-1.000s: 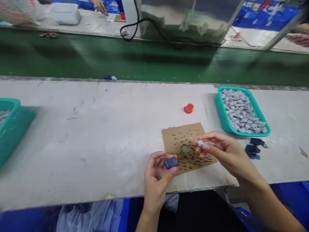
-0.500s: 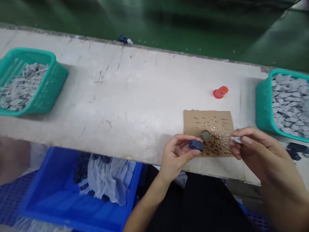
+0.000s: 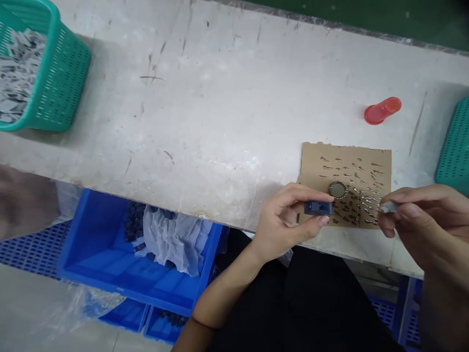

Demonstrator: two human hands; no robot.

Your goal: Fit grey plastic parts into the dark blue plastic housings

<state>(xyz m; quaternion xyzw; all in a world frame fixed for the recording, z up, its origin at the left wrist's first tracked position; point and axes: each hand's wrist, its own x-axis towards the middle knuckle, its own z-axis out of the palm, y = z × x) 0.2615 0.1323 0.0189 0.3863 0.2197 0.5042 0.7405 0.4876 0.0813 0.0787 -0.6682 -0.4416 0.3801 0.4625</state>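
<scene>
A person sits at a scuffed white worktop (image 3: 220, 112), seen from above. The left hand (image 3: 284, 220) pinches a small dark blue block (image 3: 318, 208) between thumb and fingertips, holding it level just above the near edge of the worktop, with the wrist bent and the forearm rising from the lap. The right hand (image 3: 421, 220) comes in from the right, its fingers curled and closed on a small grey piece (image 3: 389, 207), which it holds just right of the blue block without touching it.

Under and between the two hands lies a square of brown card (image 3: 315, 161). Many tiny metal pins (image 3: 359, 195) are scattered over it, and a round metal disc (image 3: 337, 189) sits near its middle.

The step in hand looks like an assembly, with the two parts held close, ready to be joined. The next move would seem to call for lining up the grey piece with the block's slotted face and pressing it in, which needs a steady left-hand pinch.

A red cap (image 3: 382, 110) lies on its side beyond the card. A teal basket (image 3: 54, 78) of grey pieces stands at the far left, and the edge of a second teal basket (image 3: 454, 151) shows at the right. Below the worktop, a blue crate (image 3: 91, 244) holds dark parts and crumpled plastic.
</scene>
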